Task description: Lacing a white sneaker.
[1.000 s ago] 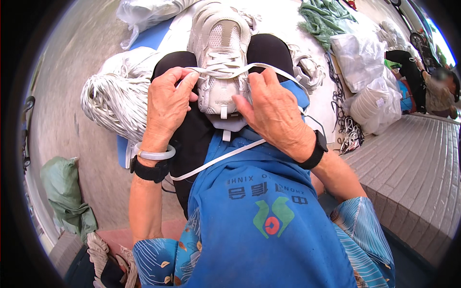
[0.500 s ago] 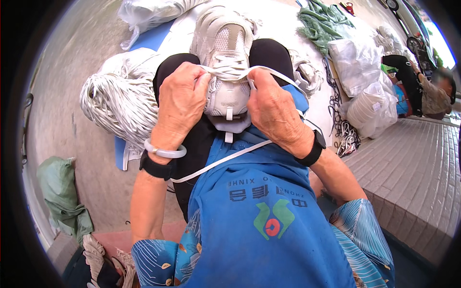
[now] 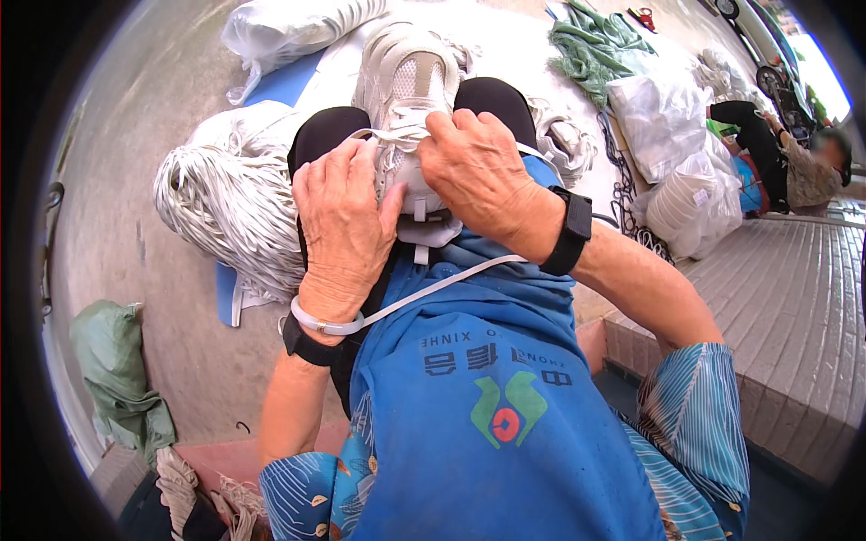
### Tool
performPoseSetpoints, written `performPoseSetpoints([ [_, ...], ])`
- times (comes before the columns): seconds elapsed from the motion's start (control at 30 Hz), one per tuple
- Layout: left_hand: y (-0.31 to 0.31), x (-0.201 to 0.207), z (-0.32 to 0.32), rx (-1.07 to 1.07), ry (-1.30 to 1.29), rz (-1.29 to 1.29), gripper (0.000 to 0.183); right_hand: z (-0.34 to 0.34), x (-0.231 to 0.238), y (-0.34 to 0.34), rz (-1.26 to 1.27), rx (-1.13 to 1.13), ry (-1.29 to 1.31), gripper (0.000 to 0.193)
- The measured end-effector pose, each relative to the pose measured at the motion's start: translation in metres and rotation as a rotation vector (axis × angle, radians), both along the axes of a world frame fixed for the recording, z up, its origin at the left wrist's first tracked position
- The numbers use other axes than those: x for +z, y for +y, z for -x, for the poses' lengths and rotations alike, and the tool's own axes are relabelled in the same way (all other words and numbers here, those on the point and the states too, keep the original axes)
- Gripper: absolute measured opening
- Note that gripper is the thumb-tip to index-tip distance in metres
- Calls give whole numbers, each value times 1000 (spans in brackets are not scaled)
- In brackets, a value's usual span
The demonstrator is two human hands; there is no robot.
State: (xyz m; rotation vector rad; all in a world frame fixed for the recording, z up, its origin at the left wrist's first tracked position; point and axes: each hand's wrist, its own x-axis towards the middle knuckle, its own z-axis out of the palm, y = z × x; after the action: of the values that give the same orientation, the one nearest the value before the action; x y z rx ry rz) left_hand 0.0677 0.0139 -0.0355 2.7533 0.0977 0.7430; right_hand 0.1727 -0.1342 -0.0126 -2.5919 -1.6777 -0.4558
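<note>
A pale grey-white mesh sneaker rests between my knees, toe pointing away, with a flat white shoelace threaded through its upper eyelets. My left hand grips the sneaker's left side near the collar, fingers bent over it and thumb at the tongue. Over the lacing, my right hand is closed with its fingertips pinching the lace; the exact grip is partly hidden behind the knuckles. One long length of the lace trails across my blue apron, between my left wrist and my right forearm.
To the left lies a big bundle of white laces; a green sack is lower left. Another sneaker sits beside my right knee. Plastic-wrapped goods, green netting and dark cords lie right. A person sits far right.
My hands were apart, each pulling a lace end outward. The right hand has moved left over the lacing, and the left has lowered onto the sneaker's side.
</note>
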Motion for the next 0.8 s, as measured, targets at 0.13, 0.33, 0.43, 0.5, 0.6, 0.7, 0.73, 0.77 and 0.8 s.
performPoseSetpoints([
  [0.13, 3, -6, 1, 53, 15, -35, 49, 15, 17, 3, -257, 176, 299, 14],
  [0.33, 13, -11, -7, -27, 13, -6, 39, 52, 13, 0, -466, 280, 893, 11],
  [0.43, 15, -9, -14, -54, -5, 20, 30, 29, -5, -4, -546, -49, 877, 7],
  [0.5, 19, -6, -19, -81, 34, 72, 26, 24, -15, -2, -461, -77, 706, 9],
  [0.6, 28, -1, -25, -120, 100, 222, 21, 29, -24, 10, -403, -129, 510, 11],
  [0.7, 36, 1, -25, -121, 157, 360, 16, 31, -28, 23, -380, -194, 446, 11],
  [0.73, 38, 1, -25, -118, 161, 402, 14, 31, -29, 26, -409, -202, 429, 12],
  [0.77, 39, 0, -26, -118, 169, 408, 14, 31, -29, 29, -445, -221, 398, 12],
  [0.8, 40, -1, -26, -131, 164, 404, 15, 30, -30, 31, -430, -213, 413, 12],
])
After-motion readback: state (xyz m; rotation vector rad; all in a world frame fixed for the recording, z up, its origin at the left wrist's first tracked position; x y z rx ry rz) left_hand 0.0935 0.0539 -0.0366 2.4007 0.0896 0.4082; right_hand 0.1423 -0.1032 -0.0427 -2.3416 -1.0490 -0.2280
